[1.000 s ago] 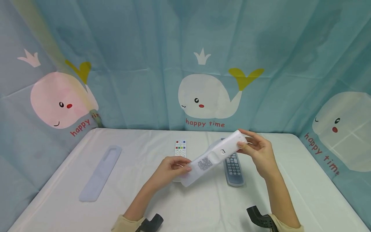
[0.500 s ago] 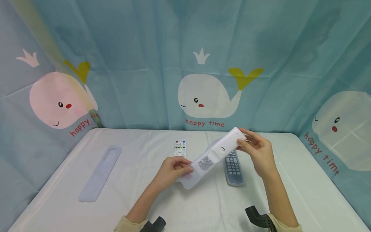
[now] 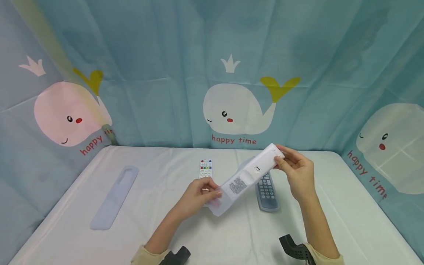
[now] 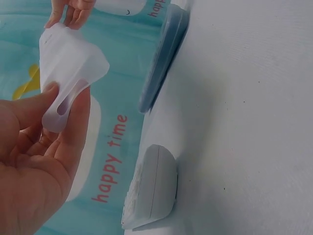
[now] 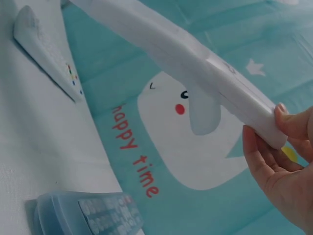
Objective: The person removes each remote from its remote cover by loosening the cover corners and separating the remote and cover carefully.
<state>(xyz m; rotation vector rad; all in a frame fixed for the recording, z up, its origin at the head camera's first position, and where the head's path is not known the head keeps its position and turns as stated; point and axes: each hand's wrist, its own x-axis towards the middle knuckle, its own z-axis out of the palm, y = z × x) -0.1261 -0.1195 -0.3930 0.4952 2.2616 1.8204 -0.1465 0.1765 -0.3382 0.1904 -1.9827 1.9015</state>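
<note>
A white remote control (image 3: 265, 162) is held in the air with its back up, slanting up toward the right. Its lower part lies inside a translucent silicone sleeve (image 3: 220, 208); a pale patterned patch shows through. My left hand (image 3: 195, 197) pinches the sleeve's lower end, near an oblong hole seen in the left wrist view. The remote's bare upper end is between the thumb and fingers of my right hand (image 3: 299, 175). In the right wrist view a loose sleeve flap (image 5: 204, 112) hangs below the remote.
Behind my left hand, another white remote (image 3: 206, 169) with coloured buttons lies on the white-covered table (image 3: 165, 165). A blue-grey remote (image 3: 267, 195) lies under the held one's right side. A flat translucent sleeve (image 3: 114, 198) lies far left. A whale-print curtain (image 3: 159, 103) stands behind.
The held remote slants more steeply, its right end slightly higher. My left hand has shifted a little right along with the sleeve's lower end. Things on the table have stayed put.
</note>
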